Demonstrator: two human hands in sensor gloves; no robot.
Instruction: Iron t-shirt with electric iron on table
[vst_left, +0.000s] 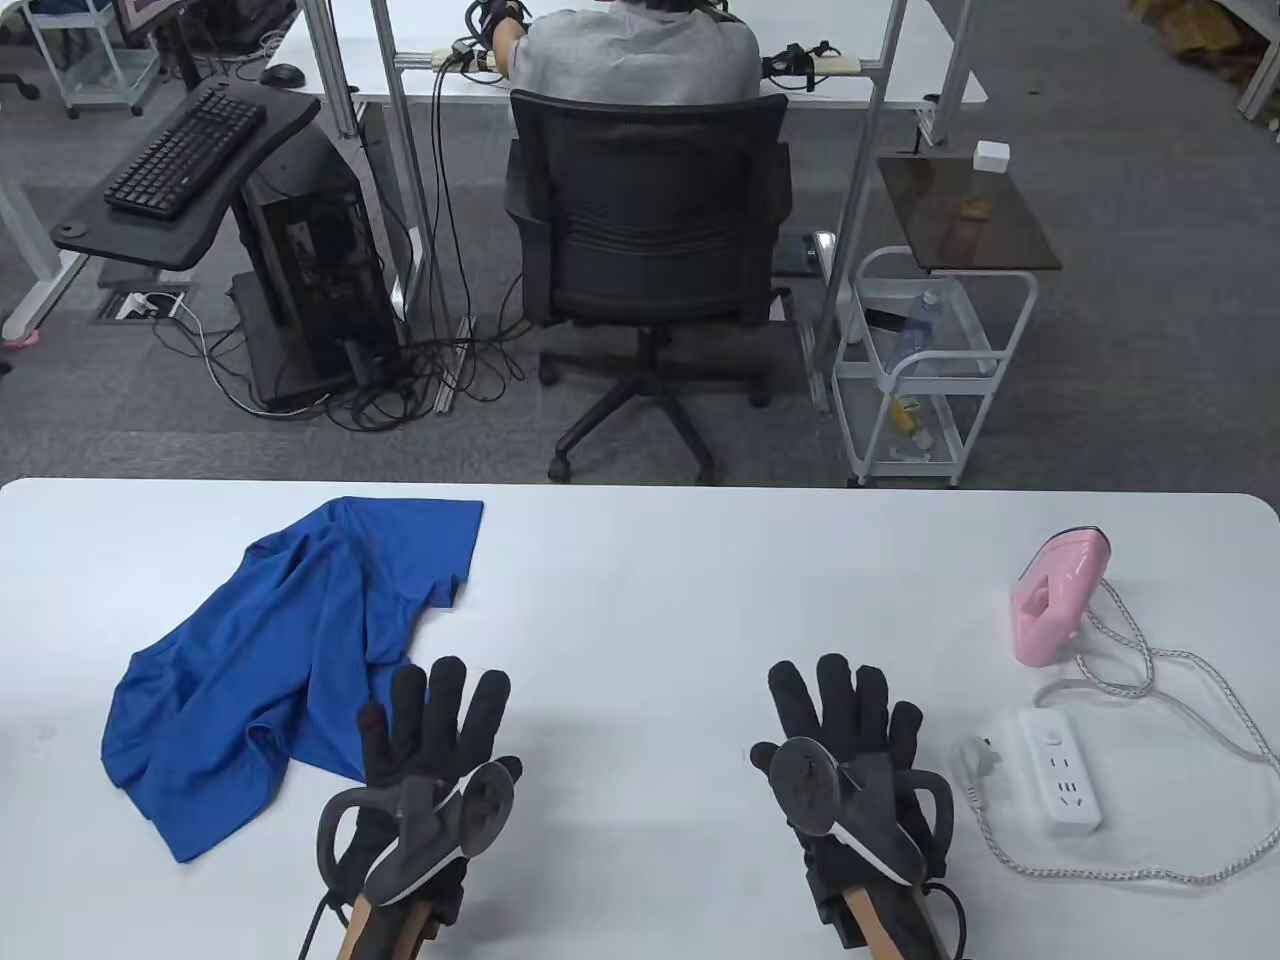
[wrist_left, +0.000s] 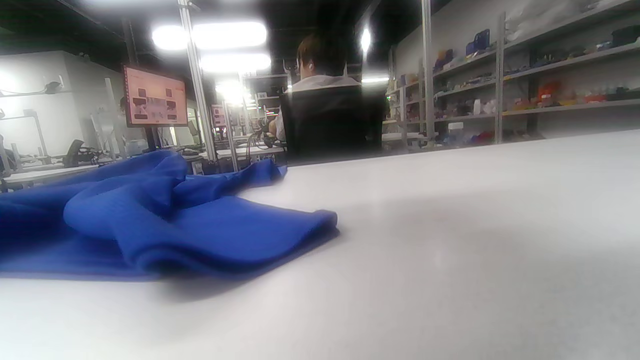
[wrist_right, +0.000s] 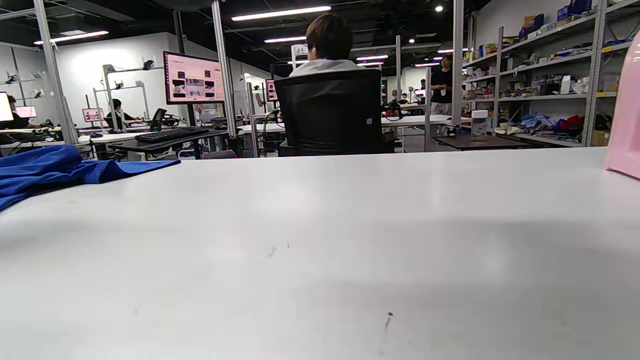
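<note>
The white bench (vst_left: 640, 560) is the largest thing, smooth and matte with rounded far corners. Only the right wrist view picks out small dark specks on its surface.

The blue t-shirt (vst_left: 290, 660) lies crumpled toward 9 o'clock, a thin knit bunched in soft folds, with one sleeve spread flat at its far end. The left wrist view shows those folds up close as rounded ridges (wrist_left: 165, 220); the right wrist view catches only its edge (wrist_right: 55, 170).

The left hand (vst_left: 435, 735) lies flat at 6 o'clock, fingers spread wide, its outer fingers overlapping the t-shirt's near edge. The right hand (vst_left: 850, 735) lies flat beside it, fingers wide, holding nothing.

The pink iron (vst_left: 1055, 600), glossy plastic, stands on end at 3 o'clock. Its braided cord (vst_left: 1150, 680) loops around a white power strip (vst_left: 1060, 765), the plug lying unplugged just beside it.
</note>
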